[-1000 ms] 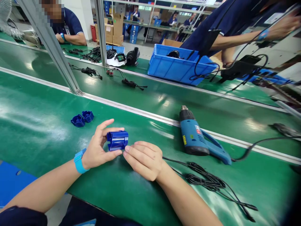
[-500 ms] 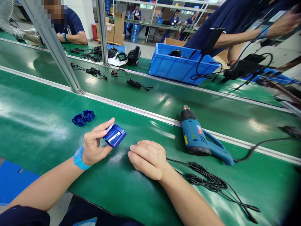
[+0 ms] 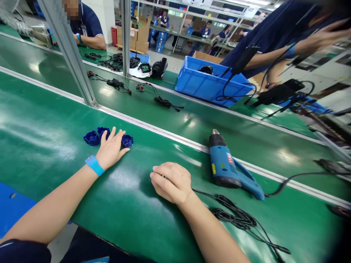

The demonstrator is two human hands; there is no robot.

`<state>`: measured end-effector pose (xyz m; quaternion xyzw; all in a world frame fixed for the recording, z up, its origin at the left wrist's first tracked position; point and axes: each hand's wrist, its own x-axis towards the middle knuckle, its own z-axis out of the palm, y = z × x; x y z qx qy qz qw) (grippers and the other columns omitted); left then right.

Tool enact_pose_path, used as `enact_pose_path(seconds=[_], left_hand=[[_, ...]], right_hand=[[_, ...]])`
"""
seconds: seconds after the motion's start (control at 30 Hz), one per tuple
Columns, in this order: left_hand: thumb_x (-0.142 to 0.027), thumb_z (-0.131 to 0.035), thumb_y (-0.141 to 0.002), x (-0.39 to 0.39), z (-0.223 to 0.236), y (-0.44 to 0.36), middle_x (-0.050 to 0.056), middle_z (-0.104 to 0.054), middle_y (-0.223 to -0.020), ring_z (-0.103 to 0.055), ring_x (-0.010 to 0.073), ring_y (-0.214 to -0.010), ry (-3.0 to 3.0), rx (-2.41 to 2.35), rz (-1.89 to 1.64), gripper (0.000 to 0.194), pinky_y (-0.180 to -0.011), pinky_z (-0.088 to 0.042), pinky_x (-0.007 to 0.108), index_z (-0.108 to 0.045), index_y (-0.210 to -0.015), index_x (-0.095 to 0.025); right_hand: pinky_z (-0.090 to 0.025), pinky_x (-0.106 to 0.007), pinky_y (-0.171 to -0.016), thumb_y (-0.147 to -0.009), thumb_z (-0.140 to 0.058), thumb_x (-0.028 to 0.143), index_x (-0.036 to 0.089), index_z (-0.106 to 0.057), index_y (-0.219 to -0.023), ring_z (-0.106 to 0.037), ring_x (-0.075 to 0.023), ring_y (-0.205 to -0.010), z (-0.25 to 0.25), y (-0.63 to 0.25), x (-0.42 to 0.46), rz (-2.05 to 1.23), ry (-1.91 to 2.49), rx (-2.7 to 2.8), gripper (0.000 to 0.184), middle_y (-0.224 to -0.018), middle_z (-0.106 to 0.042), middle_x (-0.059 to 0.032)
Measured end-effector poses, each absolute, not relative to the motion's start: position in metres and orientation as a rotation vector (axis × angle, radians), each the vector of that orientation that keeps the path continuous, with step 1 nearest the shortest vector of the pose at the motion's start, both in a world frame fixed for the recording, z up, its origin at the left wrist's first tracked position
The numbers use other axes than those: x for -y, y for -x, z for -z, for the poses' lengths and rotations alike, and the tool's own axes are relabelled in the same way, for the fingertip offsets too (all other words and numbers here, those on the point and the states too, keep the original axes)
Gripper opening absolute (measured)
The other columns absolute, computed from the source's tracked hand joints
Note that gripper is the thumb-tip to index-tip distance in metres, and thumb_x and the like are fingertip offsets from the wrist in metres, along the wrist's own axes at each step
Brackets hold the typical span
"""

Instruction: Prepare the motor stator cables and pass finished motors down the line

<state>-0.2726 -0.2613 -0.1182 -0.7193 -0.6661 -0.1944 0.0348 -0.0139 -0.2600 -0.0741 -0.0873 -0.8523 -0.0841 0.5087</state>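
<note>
Blue parts (image 3: 91, 138) flank the left hand (image 3: 108, 149), fingers spread — presumably grouped for easy reach — while the right hand (image 3: 174, 181) curls, around what I cannot tell.

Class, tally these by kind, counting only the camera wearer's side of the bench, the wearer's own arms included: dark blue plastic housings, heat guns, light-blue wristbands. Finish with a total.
Dark blue plastic housings: 3, clustered by the left hand, the middle one partly hidden
Heat gun: 1
Light-blue wristband: 1, on the left wrist
Total: 5
</note>
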Motion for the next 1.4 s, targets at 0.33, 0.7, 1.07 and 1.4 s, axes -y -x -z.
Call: enact_pose_path(seconds=[0.33,0.7,1.07,1.4], left_hand=[[-0.044,-0.069,-0.091,0.299,0.142,0.207,0.015,-0.050,-0.151,-0.042,0.0370,-0.144,2.842,1.438,0.439,0.061,-0.115,-0.039,0.053,-0.051,-0.146,-0.023],[-0.040,-0.077,-0.085,0.295,0.145,0.197,0.014,-0.035,-0.159,-0.031,0.0406,-0.148,3.096,1.679,0.500,0.071,-0.117,-0.039,0.061,-0.048,-0.149,-0.027],[-0.042,-0.073,-0.089,0.295,0.143,0.198,0.014,-0.035,-0.160,-0.029,0.0386,-0.150,3.136,1.692,0.487,0.069,-0.119,-0.037,0.057,-0.045,-0.150,-0.027],[-0.041,-0.072,-0.089,0.293,0.136,0.207,0.013,-0.040,-0.159,-0.032,0.0385,-0.149,3.129,1.719,0.466,0.064,-0.119,-0.034,0.058,-0.049,-0.148,-0.028]], right_hand=[[-0.050,-0.041,-0.093,-0.092,-0.059,0.025,0.023,-0.066,-0.106,-0.066,-0.0237,-0.101,0.077,0.013,0.168,-0.144,1.090,2.180,0.015,-0.105,-0.073,-0.0046],[-0.030,-0.055,-0.118,-0.079,-0.052,0.014,0.017,-0.039,-0.150,-0.037,-0.0332,-0.144,0.109,0.024,-0.072,-0.096,1.932,2.192,0.072,-0.152,-0.046,-0.0147],[-0.044,-0.056,-0.107,-0.084,-0.072,0.028,0.013,-0.063,-0.128,-0.056,-0.0344,-0.126,0.115,0.005,-0.126,-0.349,2.182,2.190,0.048,-0.127,-0.063,-0.0169],[-0.056,-0.024,-0.062,-0.085,-0.067,0.022,0.016,-0.049,-0.142,-0.065,-0.0122,-0.068,0.093,0.001,-0.050,-0.671,1.820,2.015,0.060,-0.107,-0.071,-0.0080]])
